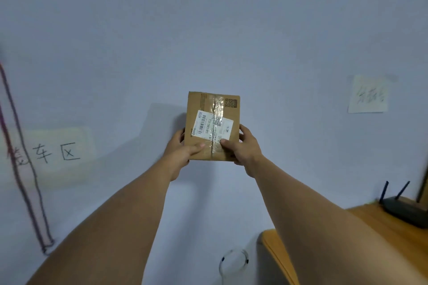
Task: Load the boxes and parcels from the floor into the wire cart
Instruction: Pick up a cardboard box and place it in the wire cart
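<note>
Hands: left hand (183,146) and right hand (243,146) grip one small box (213,122), thumbs on top.
Box: up in the air between both hands.
Cart: not seen.
Left to do: box not yet in cart.

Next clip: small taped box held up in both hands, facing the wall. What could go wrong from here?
1. The left hand and right hand grip the cardboard box only at its near end; the far end is unsupported and might tip.
2. The right forearm appears close above the desk holding the router; a swing might knock it.
3. No cart is clearly in view; placement may be misjudged.
</note>
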### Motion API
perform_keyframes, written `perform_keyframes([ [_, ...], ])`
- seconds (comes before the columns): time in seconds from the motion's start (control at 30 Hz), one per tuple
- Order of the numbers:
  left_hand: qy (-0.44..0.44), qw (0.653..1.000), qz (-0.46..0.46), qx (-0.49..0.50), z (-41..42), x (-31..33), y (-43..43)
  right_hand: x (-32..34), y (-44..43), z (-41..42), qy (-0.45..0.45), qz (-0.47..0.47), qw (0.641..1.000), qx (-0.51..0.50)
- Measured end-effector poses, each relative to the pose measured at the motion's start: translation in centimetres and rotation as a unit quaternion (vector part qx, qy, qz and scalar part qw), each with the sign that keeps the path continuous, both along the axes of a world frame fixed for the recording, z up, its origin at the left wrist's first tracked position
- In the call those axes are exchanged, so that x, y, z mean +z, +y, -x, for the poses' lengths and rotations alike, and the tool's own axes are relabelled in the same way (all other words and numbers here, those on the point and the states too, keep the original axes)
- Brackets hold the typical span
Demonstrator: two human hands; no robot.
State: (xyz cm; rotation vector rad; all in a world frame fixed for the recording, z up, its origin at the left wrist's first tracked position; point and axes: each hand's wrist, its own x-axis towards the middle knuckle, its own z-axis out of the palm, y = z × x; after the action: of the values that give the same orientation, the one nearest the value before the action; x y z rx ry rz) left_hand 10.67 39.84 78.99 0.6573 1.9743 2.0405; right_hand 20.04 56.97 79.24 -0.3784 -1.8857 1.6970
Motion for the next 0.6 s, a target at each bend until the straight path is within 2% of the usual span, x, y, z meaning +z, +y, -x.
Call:
perform_keyframes([
  [0.13, 0.029, 0.998, -0.039, 0.035, -0.8, 6.4, -5.7, 6.2, -5.1, -0.1, 0.043, -0.027, 0.998, 0.025],
  [0.3, 0.067, 0.992, -0.054, 0.089, -1.4, 10.5, -15.8, 10.0, -14.5, 0.6, 0.074, -0.019, 0.995, 0.068],
  [0.6, 0.105, 0.968, -0.031, 0.227, -1.9, 11.9, -44.4, 12.0, -41.5, 4.4, 0.101, -0.013, 0.975, 0.198],
])
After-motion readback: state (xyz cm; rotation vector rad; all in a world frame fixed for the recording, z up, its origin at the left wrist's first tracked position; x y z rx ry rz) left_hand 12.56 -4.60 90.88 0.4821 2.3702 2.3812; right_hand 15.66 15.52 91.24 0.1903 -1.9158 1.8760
